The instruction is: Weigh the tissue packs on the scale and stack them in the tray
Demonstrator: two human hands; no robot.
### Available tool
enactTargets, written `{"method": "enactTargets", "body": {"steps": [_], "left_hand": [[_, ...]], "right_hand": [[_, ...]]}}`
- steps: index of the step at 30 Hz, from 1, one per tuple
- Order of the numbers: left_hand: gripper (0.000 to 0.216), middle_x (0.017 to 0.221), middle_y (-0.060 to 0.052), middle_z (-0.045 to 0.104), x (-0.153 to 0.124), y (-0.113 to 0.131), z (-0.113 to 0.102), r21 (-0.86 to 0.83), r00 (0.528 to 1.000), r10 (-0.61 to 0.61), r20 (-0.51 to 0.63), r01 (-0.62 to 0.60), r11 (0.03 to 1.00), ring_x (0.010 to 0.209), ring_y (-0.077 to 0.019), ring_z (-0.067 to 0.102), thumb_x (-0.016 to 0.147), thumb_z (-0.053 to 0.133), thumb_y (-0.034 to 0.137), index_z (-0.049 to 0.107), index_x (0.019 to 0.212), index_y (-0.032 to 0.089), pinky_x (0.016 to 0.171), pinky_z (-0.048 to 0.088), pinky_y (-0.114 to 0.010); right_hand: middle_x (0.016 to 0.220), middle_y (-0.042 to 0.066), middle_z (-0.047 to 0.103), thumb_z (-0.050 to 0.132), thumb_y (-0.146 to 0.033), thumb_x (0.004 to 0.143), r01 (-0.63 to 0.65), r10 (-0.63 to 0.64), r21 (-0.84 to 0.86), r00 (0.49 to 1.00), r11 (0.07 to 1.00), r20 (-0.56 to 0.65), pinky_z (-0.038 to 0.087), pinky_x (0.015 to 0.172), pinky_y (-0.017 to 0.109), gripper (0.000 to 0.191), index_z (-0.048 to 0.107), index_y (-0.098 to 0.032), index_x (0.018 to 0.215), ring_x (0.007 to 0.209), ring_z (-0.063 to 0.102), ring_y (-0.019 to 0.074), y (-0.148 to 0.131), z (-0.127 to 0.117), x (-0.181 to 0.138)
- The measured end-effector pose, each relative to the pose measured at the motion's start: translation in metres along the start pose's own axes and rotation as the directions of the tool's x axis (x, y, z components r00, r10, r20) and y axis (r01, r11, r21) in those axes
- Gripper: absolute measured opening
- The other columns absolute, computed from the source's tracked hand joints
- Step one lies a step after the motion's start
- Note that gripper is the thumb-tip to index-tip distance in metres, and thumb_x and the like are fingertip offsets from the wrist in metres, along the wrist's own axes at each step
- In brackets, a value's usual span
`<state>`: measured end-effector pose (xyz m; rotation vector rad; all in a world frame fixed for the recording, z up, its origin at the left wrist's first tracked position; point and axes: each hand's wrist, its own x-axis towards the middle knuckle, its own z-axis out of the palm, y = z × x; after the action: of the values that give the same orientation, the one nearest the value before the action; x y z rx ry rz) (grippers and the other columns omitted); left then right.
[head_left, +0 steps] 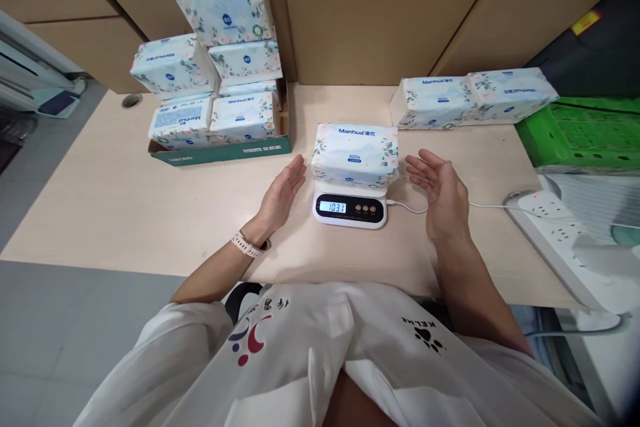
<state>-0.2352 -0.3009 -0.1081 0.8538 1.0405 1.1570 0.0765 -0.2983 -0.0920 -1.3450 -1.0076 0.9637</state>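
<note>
A pack of tissues with a floral wrapper lies on a small white scale in the middle of the desk. The scale's display reads 1031. My left hand hovers open just left of the pack, fingers stretched toward it, a white watch on the wrist. On the other side my right hand is open too, palm turned inward, a little apart from the pack. Neither hand touches anything.
Several tissue packs are stacked in a low box at the back left. Two more packs lie at the back right. A white power strip lies at the right, a green crate behind it. Cardboard boxes line the back.
</note>
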Motion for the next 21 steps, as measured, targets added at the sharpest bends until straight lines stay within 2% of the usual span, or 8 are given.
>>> {"method": "enactTargets", "body": {"steps": [5, 9, 13, 21], "left_hand": [[0.078, 0.186, -0.011, 0.040, -0.0005, 0.0002, 0.0009, -0.024, 1.000, -0.007, -0.028, 0.007, 1.000, 0.175, -0.0326, 0.037, 0.099, 0.065, 0.068, 0.060, 0.161, 0.021, 0.147, 0.027, -0.049], [0.072, 0.181, -0.010, 0.050, 0.0019, -0.0012, -0.0013, -0.050, 0.999, -0.008, -0.051, 0.005, 0.999, 0.173, -0.0342, 0.042, 0.097, 0.067, 0.068, 0.068, 0.153, 0.023, 0.146, 0.028, -0.051], [0.070, 0.173, -0.013, 0.060, 0.0040, 0.0014, -0.0028, -0.093, 0.995, -0.034, -0.097, 0.025, 0.995, 0.167, -0.0361, 0.050, 0.094, 0.070, 0.070, 0.072, 0.144, 0.021, 0.144, 0.033, -0.051], [0.066, 0.167, -0.015, 0.065, 0.0036, 0.0084, -0.0011, -0.082, 0.991, -0.056, -0.124, 0.046, 0.996, 0.164, -0.0355, 0.054, 0.096, 0.066, 0.066, 0.073, 0.142, 0.019, 0.142, 0.038, -0.052]], "right_hand": [[0.136, 0.011, 0.083, 0.052, -0.082, 0.103, -0.005, 0.005, 0.002, 1.000, 1.000, 0.015, 0.059, 0.119, 0.053, 0.067, 0.077, -0.026, 0.131, 0.132, 0.078, 0.0298, -0.0005, 0.0002, -0.0014], [0.136, 0.011, 0.084, 0.052, -0.084, 0.101, -0.024, 0.024, 0.004, 1.000, 1.000, 0.007, 0.057, 0.122, 0.055, 0.069, 0.078, -0.027, 0.129, 0.132, 0.078, 0.0306, -0.0029, 0.0007, -0.0020], [0.136, 0.011, 0.084, 0.050, -0.084, 0.102, -0.019, 0.019, -0.003, 1.000, 1.000, 0.004, 0.056, 0.123, 0.058, 0.069, 0.078, -0.027, 0.129, 0.132, 0.078, 0.0324, -0.0052, 0.0007, -0.0023], [0.137, 0.013, 0.083, 0.045, -0.082, 0.104, 0.020, -0.019, -0.050, 1.000, 0.999, 0.018, 0.057, 0.120, 0.061, 0.070, 0.078, -0.027, 0.132, 0.131, 0.078, 0.0341, -0.0033, -0.0019, -0.0005]]}}
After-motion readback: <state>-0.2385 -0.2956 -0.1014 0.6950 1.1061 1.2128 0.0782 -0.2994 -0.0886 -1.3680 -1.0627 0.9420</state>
